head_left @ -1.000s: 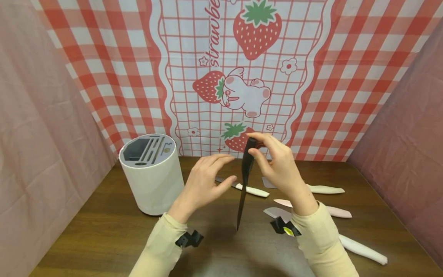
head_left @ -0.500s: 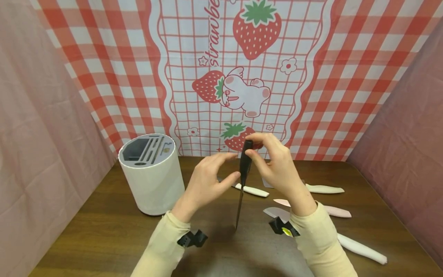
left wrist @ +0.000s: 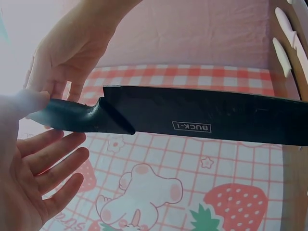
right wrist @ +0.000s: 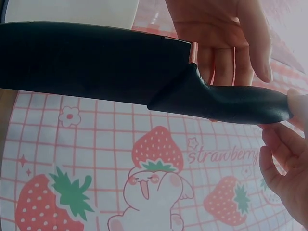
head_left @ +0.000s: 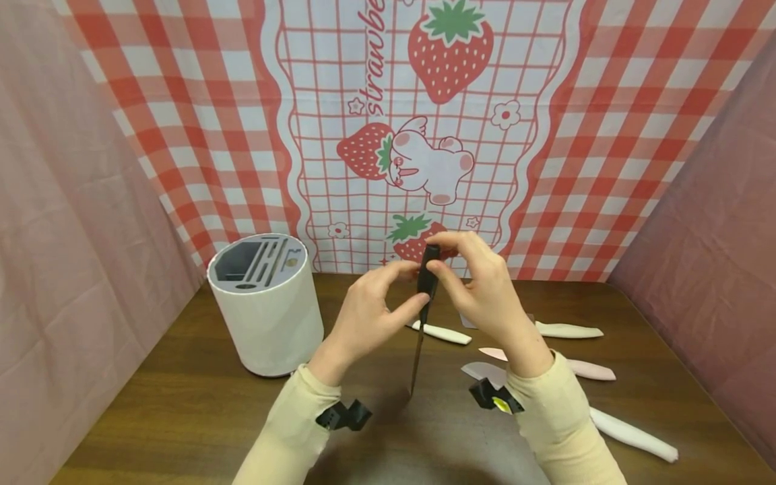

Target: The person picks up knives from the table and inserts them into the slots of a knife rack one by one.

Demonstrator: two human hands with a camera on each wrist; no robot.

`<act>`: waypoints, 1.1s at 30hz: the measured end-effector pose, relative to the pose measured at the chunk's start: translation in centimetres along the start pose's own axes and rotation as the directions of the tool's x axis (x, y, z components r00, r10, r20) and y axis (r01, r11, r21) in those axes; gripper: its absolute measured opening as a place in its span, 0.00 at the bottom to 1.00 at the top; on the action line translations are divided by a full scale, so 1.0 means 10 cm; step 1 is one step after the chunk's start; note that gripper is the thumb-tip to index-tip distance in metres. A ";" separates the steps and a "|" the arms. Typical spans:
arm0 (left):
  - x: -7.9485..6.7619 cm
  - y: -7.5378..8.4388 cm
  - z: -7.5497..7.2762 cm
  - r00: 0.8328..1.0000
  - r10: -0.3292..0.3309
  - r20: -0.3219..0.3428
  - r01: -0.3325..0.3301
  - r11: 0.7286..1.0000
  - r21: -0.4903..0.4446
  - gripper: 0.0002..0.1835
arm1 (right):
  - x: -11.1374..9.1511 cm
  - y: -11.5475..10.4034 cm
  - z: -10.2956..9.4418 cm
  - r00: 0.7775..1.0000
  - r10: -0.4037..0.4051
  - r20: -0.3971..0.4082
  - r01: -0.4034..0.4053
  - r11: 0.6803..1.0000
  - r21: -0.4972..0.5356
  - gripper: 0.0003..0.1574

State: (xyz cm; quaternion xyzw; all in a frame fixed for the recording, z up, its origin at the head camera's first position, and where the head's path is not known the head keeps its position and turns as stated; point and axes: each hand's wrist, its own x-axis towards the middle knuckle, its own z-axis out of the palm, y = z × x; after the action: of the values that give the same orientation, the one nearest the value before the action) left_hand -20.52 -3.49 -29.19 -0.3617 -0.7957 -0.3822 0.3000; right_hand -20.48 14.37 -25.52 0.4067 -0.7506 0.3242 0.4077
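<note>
A black chef's knife (head_left: pixel 428 279) hangs point down between my hands, its tip close over the table. My right hand (head_left: pixel 485 293) pinches the butt of its handle between thumb and fingers. From the left comes my left hand (head_left: pixel 366 313), spread around the handle, thumb in front and fingers behind it. Fairly straight left fingers (left wrist: pixel 60 161) show in the left wrist view. In the right wrist view the left thumb (right wrist: pixel 257 50) has its tip right at the handle's edge. The broad dark blade (left wrist: pixel 202 115) carries small white lettering.
A white round knife block (head_left: pixel 275 330) with a grey slotted top stands at the left. Behind the hands lies a small white-handled knife (head_left: pixel 445 333). Several light-handled knives lie at the right, including a pink one (head_left: pixel 591 369) and a large white one (head_left: pixel 633 436).
My left hand has moved right, up to the handle. The right hand and the knife have shifted slightly left, and the knife has turned more edge-on to the head camera.
</note>
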 end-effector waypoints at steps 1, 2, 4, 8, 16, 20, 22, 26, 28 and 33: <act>0.00 0.00 0.00 1.000 -0.003 -0.003 0.003 1.000 -0.003 0.19 | 0.00 0.00 0.00 1.000 0.001 -0.001 -0.001 1.000 0.002 0.21; 0.00 0.00 0.01 1.000 -0.006 -0.006 0.006 1.000 -0.007 0.18 | 0.00 -0.01 0.00 1.000 0.002 -0.002 -0.002 1.000 0.004 0.21; 0.00 0.01 0.01 1.000 -0.013 -0.010 0.013 1.000 -0.014 0.18 | 0.01 -0.01 0.00 1.000 0.006 -0.004 -0.005 1.000 0.009 0.21; 0.01 0.02 0.03 1.000 -0.026 -0.014 0.026 0.999 -0.041 0.18 | 0.00 -0.02 0.01 1.000 0.006 -0.008 -0.006 1.000 0.015 0.21; 0.02 0.03 0.05 0.998 -0.042 -0.036 0.039 0.994 -0.104 0.17 | 0.01 -0.05 0.01 1.000 0.023 -0.012 -0.023 0.999 0.038 0.19; 0.02 0.04 0.06 0.998 -0.048 -0.044 0.042 0.992 -0.123 0.17 | 0.00 -0.06 0.01 0.999 0.041 -0.007 -0.041 0.998 0.047 0.19; 0.02 0.05 0.06 0.998 -0.053 -0.046 0.047 0.990 -0.129 0.17 | 0.00 -0.06 0.01 0.999 0.035 -0.010 -0.034 0.998 0.045 0.19; 0.02 0.05 0.06 0.997 -0.060 -0.050 0.053 0.989 -0.141 0.16 | 0.00 -0.07 0.01 0.999 0.032 -0.016 -0.031 0.999 0.045 0.18; 0.02 0.06 0.07 0.997 -0.061 -0.051 0.053 0.988 -0.142 0.16 | 0.00 -0.07 0.00 0.999 0.042 -0.011 -0.041 0.998 0.047 0.18; 0.01 0.06 0.07 0.997 -0.060 -0.052 0.052 0.988 -0.149 0.16 | -0.01 -0.08 0.00 0.998 0.060 0.001 -0.060 0.997 0.057 0.18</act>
State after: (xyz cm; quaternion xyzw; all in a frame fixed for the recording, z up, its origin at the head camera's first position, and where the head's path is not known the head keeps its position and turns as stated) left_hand -20.22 -2.59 -29.22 -0.3493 -0.7665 -0.4582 0.2838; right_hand -19.69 14.07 -25.50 0.3951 -0.7528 0.3577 0.3864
